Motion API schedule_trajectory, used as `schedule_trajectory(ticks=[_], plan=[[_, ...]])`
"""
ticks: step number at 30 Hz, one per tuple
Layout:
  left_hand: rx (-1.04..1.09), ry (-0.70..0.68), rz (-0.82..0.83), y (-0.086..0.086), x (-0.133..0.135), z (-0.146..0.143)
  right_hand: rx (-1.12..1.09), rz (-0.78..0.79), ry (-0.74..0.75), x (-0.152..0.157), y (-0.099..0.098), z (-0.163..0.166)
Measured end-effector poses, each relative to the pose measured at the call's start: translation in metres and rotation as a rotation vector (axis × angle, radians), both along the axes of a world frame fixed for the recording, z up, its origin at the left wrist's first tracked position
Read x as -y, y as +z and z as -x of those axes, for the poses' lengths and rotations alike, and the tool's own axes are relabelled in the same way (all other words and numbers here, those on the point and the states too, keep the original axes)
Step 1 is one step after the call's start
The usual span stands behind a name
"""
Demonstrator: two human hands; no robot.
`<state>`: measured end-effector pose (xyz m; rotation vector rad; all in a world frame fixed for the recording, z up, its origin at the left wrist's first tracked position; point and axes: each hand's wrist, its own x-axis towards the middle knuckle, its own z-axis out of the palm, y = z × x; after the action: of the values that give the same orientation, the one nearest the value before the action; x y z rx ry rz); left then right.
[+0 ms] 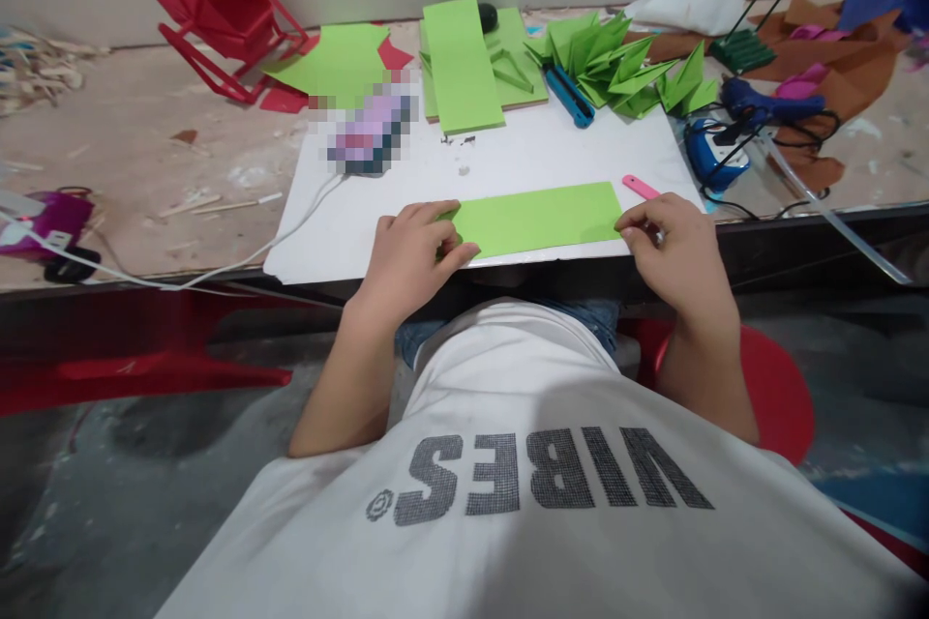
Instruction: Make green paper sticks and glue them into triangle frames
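Observation:
A light green paper strip (541, 218) lies lengthwise near the front edge of a white board (319, 232). At its left end, my left hand (413, 247) is closed, fingers on top and thumb along the near edge. My right hand (672, 237) pinches the right end between thumb and fingertips. Just behind that hand lies a slim pink tool (640, 186), partly hidden by my fingers. Farther back, another green paper piece (463, 68) rests on a stack of green sheets (526, 34).
A blue utility knife (570, 97) lies beside folded green paper pieces (610, 63). A blue glue gun (769, 102) and power socket (715, 155) with cables stand right. Left are a red paper chair (218, 14), a blurred phone-like object (372, 131) and its white cable (290, 232).

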<state>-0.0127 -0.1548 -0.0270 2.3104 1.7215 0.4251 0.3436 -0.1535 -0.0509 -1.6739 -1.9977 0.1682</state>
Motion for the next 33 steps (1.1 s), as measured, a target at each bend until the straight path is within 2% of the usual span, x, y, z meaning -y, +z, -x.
schedule_trajectory(ticks=[8,12,14,17,23,33], plan=[[0.146,0.021,-0.01,-0.01,0.002,0.034,-0.06,-0.052,0.035,-0.001,-0.007,0.0],[0.151,-0.04,-0.101,-0.017,0.004,0.045,0.018,-0.128,0.032,0.002,-0.006,0.005],[0.106,-0.086,-0.201,-0.021,0.007,0.044,0.075,-0.168,0.046,0.003,-0.007,0.013],[0.016,-0.156,-0.337,-0.025,0.013,0.034,0.114,-0.197,0.149,0.005,-0.009,0.032],[-0.055,-0.269,-0.473,-0.024,0.026,0.013,0.175,-0.273,0.352,0.011,-0.014,0.068],[0.042,-0.173,-0.646,-0.043,0.028,0.023,0.171,-0.431,0.417,0.013,-0.021,0.071]])
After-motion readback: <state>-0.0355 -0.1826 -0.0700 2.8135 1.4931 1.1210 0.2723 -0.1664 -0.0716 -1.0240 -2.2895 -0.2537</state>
